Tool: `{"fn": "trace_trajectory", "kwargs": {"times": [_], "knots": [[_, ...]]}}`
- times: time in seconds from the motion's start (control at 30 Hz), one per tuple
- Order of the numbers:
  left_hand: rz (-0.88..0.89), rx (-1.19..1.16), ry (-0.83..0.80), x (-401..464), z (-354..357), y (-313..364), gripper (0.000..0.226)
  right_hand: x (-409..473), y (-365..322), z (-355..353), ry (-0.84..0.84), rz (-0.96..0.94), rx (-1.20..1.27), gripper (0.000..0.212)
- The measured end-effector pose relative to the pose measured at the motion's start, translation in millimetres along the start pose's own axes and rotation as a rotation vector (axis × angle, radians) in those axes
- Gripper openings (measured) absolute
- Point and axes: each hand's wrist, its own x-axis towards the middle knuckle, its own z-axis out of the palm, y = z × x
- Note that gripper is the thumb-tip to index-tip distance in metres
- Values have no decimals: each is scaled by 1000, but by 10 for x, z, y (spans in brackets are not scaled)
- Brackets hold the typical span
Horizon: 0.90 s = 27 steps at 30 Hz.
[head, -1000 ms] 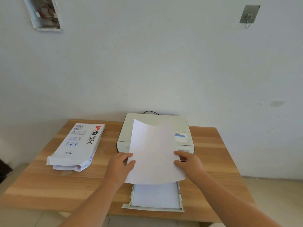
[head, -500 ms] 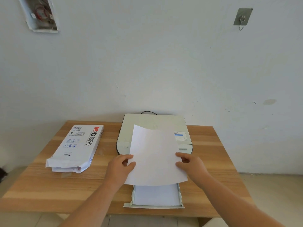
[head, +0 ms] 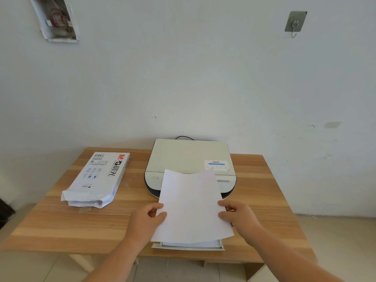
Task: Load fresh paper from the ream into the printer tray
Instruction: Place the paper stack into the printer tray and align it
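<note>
A white sheaf of paper (head: 191, 206) hangs over the pulled-out printer tray (head: 187, 247), tilted down towards it. My left hand (head: 147, 220) pinches the paper's left edge and my right hand (head: 238, 215) pinches its right edge. The tray sticks out past the table's front edge and holds white paper, mostly hidden under the sheaf. The pale printer (head: 190, 157) stands at the back of the table against the wall. The opened ream (head: 97, 178), a white wrapper with red lettering, lies at the left with its torn end facing me.
The wooden table (head: 50, 224) has bare surface at front left and right of the printer. A black cable (head: 183, 137) leaves the printer's back. On the wall are an open junction box (head: 56, 19) and a metal hook (head: 295, 22).
Both hands have brought the paper lower and nearer me, down towards the tray. Its far edge now lies lower across the printer's front.
</note>
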Motion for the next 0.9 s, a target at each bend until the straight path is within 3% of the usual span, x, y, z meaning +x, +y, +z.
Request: {"fn": "trace_trajectory", "kwargs": {"times": [0.9], "knots": [[-123, 92, -156, -28, 143, -183, 15, 77, 328, 138, -66, 136, -131, 33]]}}
